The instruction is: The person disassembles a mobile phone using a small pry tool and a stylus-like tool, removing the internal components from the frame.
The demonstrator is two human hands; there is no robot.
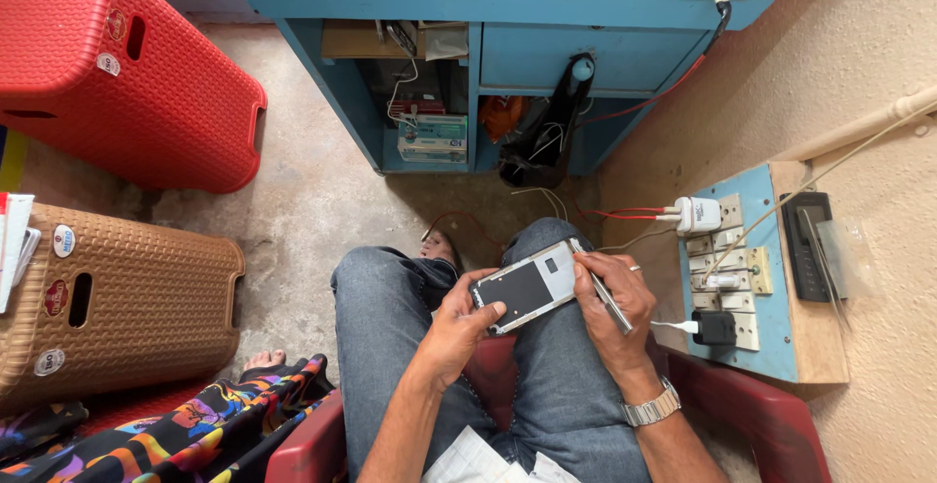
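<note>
View: one head-worn camera, looking steeply down
Nearness: close above the lap (pixel 547 366)
Facing: toward the concrete floor (pixel 312 200) and blue cabinet (pixel 508 54)

Blue desk (pixel 508 0) (daylit) on bare concrete floor (pixel 303 200)

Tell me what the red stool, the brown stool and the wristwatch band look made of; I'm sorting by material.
Red stool: moulded plastic by the look, with a woven-pattern texture and soft sheen. Brown stool: the same kind of textured plastic, in tan, with stickers on it. Watch band on the right wrist: likely metal, silvery with linked segments that catch the light.
</note>
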